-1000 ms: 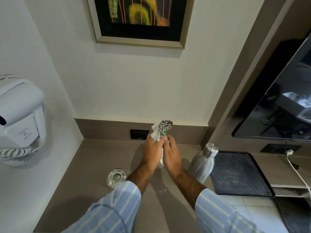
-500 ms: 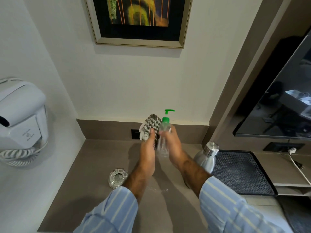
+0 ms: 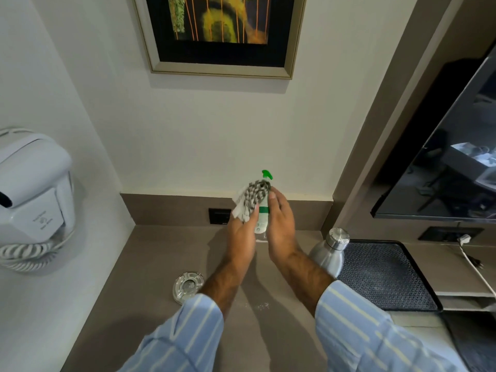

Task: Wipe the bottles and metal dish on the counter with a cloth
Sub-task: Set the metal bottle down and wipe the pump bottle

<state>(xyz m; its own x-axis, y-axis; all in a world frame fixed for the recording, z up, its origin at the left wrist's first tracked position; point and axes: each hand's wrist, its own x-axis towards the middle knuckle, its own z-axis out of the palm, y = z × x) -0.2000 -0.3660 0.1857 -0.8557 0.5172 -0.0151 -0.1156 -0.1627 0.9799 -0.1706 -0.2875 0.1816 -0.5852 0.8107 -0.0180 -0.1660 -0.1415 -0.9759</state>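
My right hand [image 3: 280, 226] holds a clear pump bottle [image 3: 262, 216] with a green top, lifted above the counter [image 3: 150, 264]. My left hand [image 3: 240, 232] grips a grey-and-white checked cloth [image 3: 251, 201] and presses it against the bottle's neck, just under the pump. A steel bottle [image 3: 328, 253] stands upright on the counter to the right of my hands. The round metal dish [image 3: 188, 285] lies on the counter to the left of my left forearm.
A black mesh tray [image 3: 386, 275] sits right of the steel bottle. A white wall-mounted hair dryer [image 3: 32, 194] with a coiled cord hangs at the left. A dark screen [image 3: 442, 167] is at the right, a framed picture [image 3: 222, 36] above. A white cable [image 3: 475, 267] trails at far right.
The cloth has gone from covering the pump top, to the bottle's left side, and now sits back up at the neck. The bottle stays in my right hand.
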